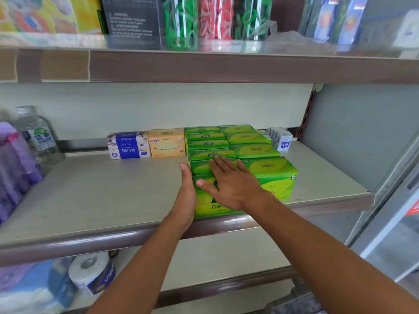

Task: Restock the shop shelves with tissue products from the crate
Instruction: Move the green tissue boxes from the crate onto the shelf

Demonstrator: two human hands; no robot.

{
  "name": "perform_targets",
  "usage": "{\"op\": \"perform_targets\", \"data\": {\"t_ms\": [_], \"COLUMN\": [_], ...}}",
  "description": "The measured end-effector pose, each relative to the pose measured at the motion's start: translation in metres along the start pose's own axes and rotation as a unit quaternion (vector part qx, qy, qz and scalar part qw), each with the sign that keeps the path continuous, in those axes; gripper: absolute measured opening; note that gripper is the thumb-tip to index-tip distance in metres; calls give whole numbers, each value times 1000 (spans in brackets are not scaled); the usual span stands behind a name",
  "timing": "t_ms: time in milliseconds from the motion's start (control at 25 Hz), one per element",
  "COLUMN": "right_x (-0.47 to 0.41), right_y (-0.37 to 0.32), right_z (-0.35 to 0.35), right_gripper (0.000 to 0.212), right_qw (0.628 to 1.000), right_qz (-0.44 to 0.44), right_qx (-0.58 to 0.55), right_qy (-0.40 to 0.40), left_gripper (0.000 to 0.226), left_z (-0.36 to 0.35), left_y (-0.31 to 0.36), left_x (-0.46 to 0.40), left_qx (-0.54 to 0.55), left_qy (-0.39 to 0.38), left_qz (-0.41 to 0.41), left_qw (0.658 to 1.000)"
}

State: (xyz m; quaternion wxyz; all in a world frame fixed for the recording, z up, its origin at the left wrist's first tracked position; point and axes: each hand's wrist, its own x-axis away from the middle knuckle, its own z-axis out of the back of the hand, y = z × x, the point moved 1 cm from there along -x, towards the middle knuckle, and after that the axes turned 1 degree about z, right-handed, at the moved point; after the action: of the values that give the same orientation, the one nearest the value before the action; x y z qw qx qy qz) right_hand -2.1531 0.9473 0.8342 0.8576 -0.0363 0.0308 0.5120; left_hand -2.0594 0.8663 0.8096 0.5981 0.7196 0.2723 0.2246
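both hands open: left hand (pixel 187 196) & right hand (pixel 229 184) flat against front green tissue pack (pixel 229 191)

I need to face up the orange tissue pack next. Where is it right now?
In the head view, the orange tissue pack stands at the back of the middle shelf, between the blue-and-white tissue pack and the green tissue packs.

water bottle (pixel 37 132) left | green, red bands (pixel 215 18) upper shelf
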Motion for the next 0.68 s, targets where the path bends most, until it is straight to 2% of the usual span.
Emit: {"op": "perform_targets", "data": {"t_ms": [80, 160, 280, 360, 440, 480, 560, 600, 680], "right_x": [0, 4, 15, 30, 54, 68, 108, 125, 169], "right_y": [-1, 0, 9, 26, 51, 65, 94, 102, 122], "right_z": [1, 5, 18, 31, 39, 41, 38, 34, 24], "right_gripper": [95, 95, 97, 92, 87, 84, 82, 80, 74], "right_qw": [1000, 1000, 998, 994, 984, 974, 947, 935, 914], "right_qz": [2, 7, 0, -18, -48, -70, -123, -142, -193], "right_qx": [-1, -10, -51, -82, -122, -151, -212, -235, -254], "right_qy": [-4, 2, 42, 76, 124, 151, 206, 226, 252], "left_gripper": [99, 89, 46, 31, 46, 56, 57, 54, 50], "left_z": [0, 1, -1, -2, -4, -7, -27, -39, -85], "left_y": [1, 4, 15, 25, 35, 37, 39, 39, 38], "left_x": [2, 6, 15, 24, 29, 31, 37, 41, 55], "left_qx": [-7, -7, -33, -83, -114, -131, -125, -105, -57], "left_qy": [-6, -3, -3, 5, 32, 50, 48, 34, -41], "left_qz": [2, -3, -42, -73, -131, -190, -309, -350, -367], "left_qw": [1000, 1000, 999, 994, 984, 972, 942, 930, 927]}}
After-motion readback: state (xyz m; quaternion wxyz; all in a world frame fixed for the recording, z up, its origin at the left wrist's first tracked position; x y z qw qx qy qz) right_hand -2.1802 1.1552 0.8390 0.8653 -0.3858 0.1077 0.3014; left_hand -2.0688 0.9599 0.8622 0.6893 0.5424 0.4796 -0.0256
